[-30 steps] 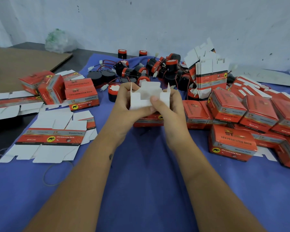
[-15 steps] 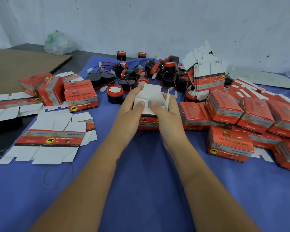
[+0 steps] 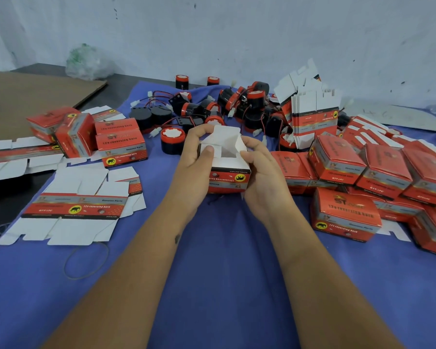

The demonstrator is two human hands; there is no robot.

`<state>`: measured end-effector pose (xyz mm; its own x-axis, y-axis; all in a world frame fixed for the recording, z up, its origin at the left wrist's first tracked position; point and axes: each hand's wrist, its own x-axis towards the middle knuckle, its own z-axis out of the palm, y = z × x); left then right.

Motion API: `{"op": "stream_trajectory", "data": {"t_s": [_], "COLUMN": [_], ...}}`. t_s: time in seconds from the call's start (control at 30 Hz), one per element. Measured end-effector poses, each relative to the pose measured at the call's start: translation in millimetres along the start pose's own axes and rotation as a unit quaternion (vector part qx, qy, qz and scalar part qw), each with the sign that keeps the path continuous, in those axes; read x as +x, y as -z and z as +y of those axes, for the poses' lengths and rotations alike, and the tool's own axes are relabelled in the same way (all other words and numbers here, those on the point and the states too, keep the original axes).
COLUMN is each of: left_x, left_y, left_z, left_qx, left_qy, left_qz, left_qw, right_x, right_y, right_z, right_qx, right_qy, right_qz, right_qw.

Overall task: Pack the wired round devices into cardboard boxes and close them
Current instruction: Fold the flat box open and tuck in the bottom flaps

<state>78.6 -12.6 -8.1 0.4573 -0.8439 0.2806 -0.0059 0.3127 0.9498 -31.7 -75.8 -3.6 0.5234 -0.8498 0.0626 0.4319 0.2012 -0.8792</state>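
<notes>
carton (image 3: 228,181) held upright just above the blue cloth (image 3: 224,273) on the bench, mid-frame, between both hands. left hand (image 3: 195,162) grips its left wall, thumb pressing a small white side flap inward; right hand (image 3: 261,170) wraps the right wall, thumb on the rim by the raised flap. fingers curled round the carton on both sides. top open; i can't tell whether anything is inside.

handling, my read: thin folded card, very light, creases easily, so hold by the walls near the corners, not the flaps. printed outside looks glossy and may slip; inside is matte white.

round horn (image 3: 173,141) stands just beyond the left hand: black drum, red cap, hard plastic; likely the heavier piece. grasp the drum, not the thin wires. more lie in a pile (image 3: 237,107) behind. closed cartons (image 3: 342,215) at right, flat blanks (image 3: 73,210) at left.
</notes>
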Motion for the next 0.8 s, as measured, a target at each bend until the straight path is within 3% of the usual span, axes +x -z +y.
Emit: {"op": "stream_trajectory", "data": {"t_s": [0.27,0.5,0.8], "left_x": [0.3,-0.2,-3.2], "left_y": [1.0,2.9,0.3], "left_z": [1.1,0.4,-2.9], "left_qx": [-0.022,-0.038,0.033], "left_qy": [-0.009,0.067,-0.014], "left_qz": [-0.017,0.000,0.038], "left_qw": [1.000,0.997,0.999], "right_x": [-4.1,-4.8,-8.1], "right_y": [1.5,-2.8,-8.6], "right_z": [1.6,1.4,0.2], "right_qx": [-0.036,-0.018,-0.189], "right_qy": [0.026,0.024,0.073], "right_qz": [-0.051,-0.028,0.028], "right_qw": [0.998,0.999,0.979]}}
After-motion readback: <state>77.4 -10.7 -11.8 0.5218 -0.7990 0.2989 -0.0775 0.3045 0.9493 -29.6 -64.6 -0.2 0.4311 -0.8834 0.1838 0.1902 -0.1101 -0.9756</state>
